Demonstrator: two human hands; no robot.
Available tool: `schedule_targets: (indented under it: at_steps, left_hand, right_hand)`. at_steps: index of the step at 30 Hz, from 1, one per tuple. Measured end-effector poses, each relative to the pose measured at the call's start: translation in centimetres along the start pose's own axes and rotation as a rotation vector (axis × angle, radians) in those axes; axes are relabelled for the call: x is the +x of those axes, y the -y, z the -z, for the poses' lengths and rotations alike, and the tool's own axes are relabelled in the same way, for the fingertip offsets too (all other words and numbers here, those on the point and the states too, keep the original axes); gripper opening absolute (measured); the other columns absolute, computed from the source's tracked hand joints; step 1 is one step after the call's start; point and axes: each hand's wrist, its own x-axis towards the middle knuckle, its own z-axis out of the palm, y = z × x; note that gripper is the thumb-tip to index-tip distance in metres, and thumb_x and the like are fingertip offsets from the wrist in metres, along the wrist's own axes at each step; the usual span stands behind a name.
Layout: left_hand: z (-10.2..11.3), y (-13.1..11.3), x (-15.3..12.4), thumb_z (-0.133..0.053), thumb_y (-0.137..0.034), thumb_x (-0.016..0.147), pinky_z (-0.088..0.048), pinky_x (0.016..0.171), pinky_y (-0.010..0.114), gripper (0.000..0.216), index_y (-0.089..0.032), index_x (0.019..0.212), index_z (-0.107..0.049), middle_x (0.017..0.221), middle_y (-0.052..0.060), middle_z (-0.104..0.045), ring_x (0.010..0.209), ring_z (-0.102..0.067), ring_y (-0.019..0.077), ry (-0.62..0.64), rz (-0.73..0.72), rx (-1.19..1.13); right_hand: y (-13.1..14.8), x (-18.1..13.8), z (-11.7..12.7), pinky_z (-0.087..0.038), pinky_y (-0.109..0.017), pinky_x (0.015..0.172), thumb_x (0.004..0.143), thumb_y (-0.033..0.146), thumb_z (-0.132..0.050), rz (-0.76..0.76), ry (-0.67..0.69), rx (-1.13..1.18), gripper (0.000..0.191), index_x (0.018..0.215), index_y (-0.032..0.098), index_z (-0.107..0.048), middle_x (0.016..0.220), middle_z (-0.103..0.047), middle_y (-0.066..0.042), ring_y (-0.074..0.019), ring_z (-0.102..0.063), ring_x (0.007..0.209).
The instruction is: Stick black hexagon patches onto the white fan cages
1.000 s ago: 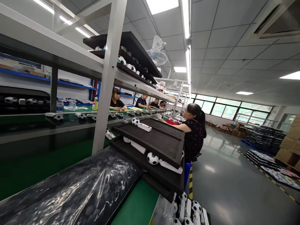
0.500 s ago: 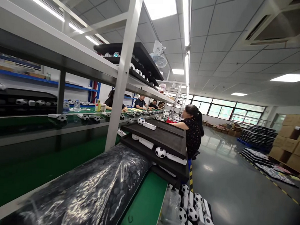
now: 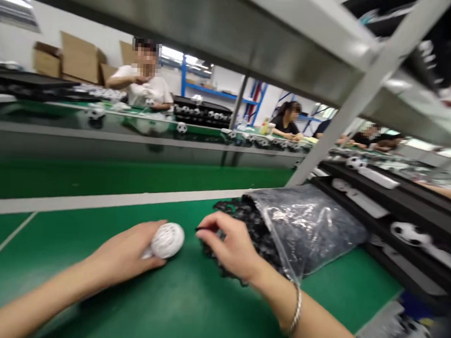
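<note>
My left hand (image 3: 132, 249) is wrapped round a white ball with a pattern of openings (image 3: 168, 240), just above the green work surface; whatever joins the ball under the palm is hidden. To its right, my right hand (image 3: 229, 244) pinches a small black piece (image 3: 198, 229) between thumb and forefinger, its tip pointing at the ball with a small gap between them. Behind and under that hand, a heap of black plastic parts (image 3: 260, 230) spills from the mouth of a clear plastic bag (image 3: 312, 227) lying on its side.
Stacked black trays (image 3: 391, 216) holding football-patterned pieces stand at the right, by a slanting white post (image 3: 363, 105). A conveyor belt (image 3: 98, 178) runs behind the work surface, with more pieces along its far side. Several people sit across it. A metal shelf (image 3: 216, 34) hangs overhead.
The view has swung left and down from the aisle to the work surface. Both my hands are now in sight, holding the white ball and a small black piece; neither showed before.
</note>
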Motion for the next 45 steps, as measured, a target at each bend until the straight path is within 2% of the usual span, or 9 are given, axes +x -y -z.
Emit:
schedule_targets:
  at_steps: [3,7,11,21,26,31,37,41,45]
  left_hand:
    - [-0.4,-0.5,0.6,-0.061,-0.038,0.068,-0.038,0.095,0.036,0.065,-0.024,0.127,-0.038,0.13,0.006,-0.045,0.117,-0.044,0.026,0.111,-0.015,-0.073]
    - [-1.1,-1.5,1.8,-0.057,-0.042,0.07,-0.034,0.097,0.038,0.077,-0.024,0.136,-0.022,0.133,0.008,-0.04,0.122,-0.037,0.0272,0.09,-0.049,-0.082]
    - [-1.0,-1.5,1.7,-0.054,-0.048,0.072,-0.04,0.09,0.037,0.08,-0.029,0.138,-0.012,0.128,0.007,-0.043,0.115,-0.045,0.0267,0.095,-0.049,-0.143]
    - [-0.9,-1.2,1.7,-0.052,-0.062,0.068,-0.04,0.091,0.036,0.077,-0.029,0.133,-0.027,0.133,0.003,-0.041,0.116,-0.045,0.026,0.087,-0.085,-0.219]
    - [-0.8,-1.3,1.7,-0.055,-0.054,0.071,-0.042,0.089,0.035,0.067,-0.031,0.129,-0.031,0.131,0.0,-0.044,0.113,-0.048,0.0244,0.05,-0.111,-0.219]
    - [-0.8,-1.8,1.7,-0.056,-0.049,0.072,-0.043,0.086,0.036,0.059,-0.031,0.125,-0.036,0.125,0.002,-0.049,0.106,-0.051,0.0246,0.048,-0.1,-0.226]
    - [-0.7,-1.4,1.8,-0.061,-0.045,0.067,-0.043,0.084,0.033,0.063,-0.031,0.123,-0.036,0.122,0.0,-0.05,0.105,-0.051,0.0238,0.052,-0.055,-0.244]
    - [-0.3,-0.3,2.3,-0.06,-0.036,0.065,-0.046,0.075,0.031,0.056,-0.028,0.117,-0.041,0.111,0.001,-0.056,0.095,-0.056,0.0231,0.051,-0.004,-0.202]
    - [-0.2,0.1,2.4,-0.048,-0.019,0.068,-0.041,0.086,0.033,0.056,-0.029,0.122,-0.041,0.122,0.0,-0.049,0.101,-0.053,0.0231,-0.009,-0.09,-0.068]
  right_hand:
    - [0.0,0.8,-0.4,-0.043,-0.022,0.069,0.081,0.021,-0.054,-0.053,-0.068,0.074,0.004,0.082,0.019,-0.058,0.078,-0.06,0.001,-0.0109,-0.055,0.073]
    - [-1.2,-0.2,-1.4,-0.043,-0.026,0.074,0.083,0.02,-0.051,-0.074,-0.04,0.068,0.008,0.084,0.02,-0.059,0.083,-0.058,-0.001,-0.0129,-0.054,0.08]
    - [-1.8,-1.2,-2.6,-0.039,-0.031,0.087,0.08,0.018,-0.056,-0.036,0.036,0.03,0.006,0.082,0.02,-0.061,0.093,-0.056,-0.003,-0.0155,-0.051,0.094]
    - [-1.7,-1.7,-4.5,-0.037,-0.036,0.092,0.074,0.018,-0.062,-0.061,0.039,-0.021,0.007,0.075,0.02,-0.056,0.105,-0.049,-0.005,-0.0184,-0.046,0.104]
    - [-1.9,-1.6,-4.8,-0.033,-0.039,0.098,0.069,0.019,-0.065,-0.172,0.028,0.064,0.032,0.095,0.022,-0.047,0.122,-0.045,-0.007,-0.02,-0.041,0.116]
    - [-1.9,-1.7,-5.1,-0.039,-0.037,0.093,0.073,0.019,-0.062,-0.23,0.079,0.124,0.047,0.115,0.021,-0.041,0.119,-0.05,-0.008,-0.0197,-0.048,0.109]
    - [-3.1,-0.7,-3.0,-0.045,-0.03,0.08,0.079,0.026,-0.056,-0.238,0.114,0.103,0.026,0.104,0.02,-0.05,0.106,-0.056,-0.005,-0.016,-0.053,0.097]
    - [-4.1,-0.3,-1.1,-0.043,-0.03,0.076,0.079,0.024,-0.057,-0.227,0.115,-0.218,0.006,0.081,0.019,-0.06,0.087,-0.057,-0.003,-0.0157,-0.052,0.087]
    - [-4.3,-0.6,-0.8,-0.042,-0.033,0.076,0.075,0.025,-0.062,-0.258,0.203,-0.4,0.005,0.077,0.02,-0.062,0.082,-0.056,-0.003,-0.0179,-0.051,0.085]
